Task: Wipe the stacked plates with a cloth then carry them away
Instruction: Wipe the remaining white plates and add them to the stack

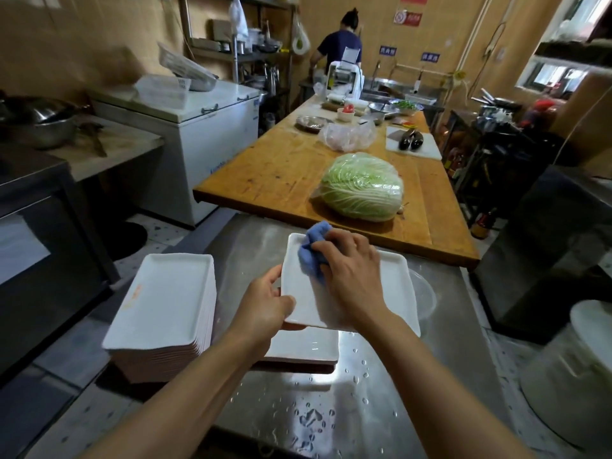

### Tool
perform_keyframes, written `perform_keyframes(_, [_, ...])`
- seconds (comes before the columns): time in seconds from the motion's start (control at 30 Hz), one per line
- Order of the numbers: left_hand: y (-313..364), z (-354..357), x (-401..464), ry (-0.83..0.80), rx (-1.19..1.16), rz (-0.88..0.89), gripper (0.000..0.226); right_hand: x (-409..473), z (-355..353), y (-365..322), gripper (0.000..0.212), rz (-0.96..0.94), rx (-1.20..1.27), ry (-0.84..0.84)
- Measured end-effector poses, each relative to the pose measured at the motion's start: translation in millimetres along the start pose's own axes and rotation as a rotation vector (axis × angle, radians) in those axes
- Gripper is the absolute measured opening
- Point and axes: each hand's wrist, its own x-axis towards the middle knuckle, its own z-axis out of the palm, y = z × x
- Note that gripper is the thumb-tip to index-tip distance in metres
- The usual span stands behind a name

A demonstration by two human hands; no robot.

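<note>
A white rectangular plate (395, 286) is held tilted above the wet steel counter. My left hand (265, 303) grips its near left edge, thumb on top. My right hand (347, 276) presses a blue cloth (311, 253) onto the plate's surface, fingers curled over the cloth. A tall stack of the same white plates (165, 306) stands at the counter's left edge. A lower pile of plates (304, 346) lies under the held plate, partly hidden by my arms.
The steel counter (298, 409) carries water drops. A wooden table (281, 173) beyond it holds a wrapped cabbage (362, 187), bags and bowls. A white bucket (573, 376) stands at the right, a chest freezer (212, 127) at the left. A person (337, 44) works at the back.
</note>
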Motion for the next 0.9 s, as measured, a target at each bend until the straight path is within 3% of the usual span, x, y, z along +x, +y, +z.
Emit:
perform_keyframes(0.2, [2, -20, 1, 0.051, -0.039, -0.017, 0.056, -19, -3, 54, 0.032, 0.240, -0.131, -0.016])
perform_keyframes(0.5, [-1, -18, 13, 0.095, -0.183, -0.065, 0.054, -51, -10, 68, 0.027, 0.125, -0.046, -0.086])
perform_keyframes(0.67, [-3, -7, 17, 0.100, -0.251, -0.088, 0.052, -66, -22, 36, 0.020, 0.075, 0.230, -0.085])
perform_keyframes(0.9, [1, 6, 8, 0.046, -0.207, -0.052, 0.034, -39, -6, -4, 0.029, -0.024, 0.231, -0.089])
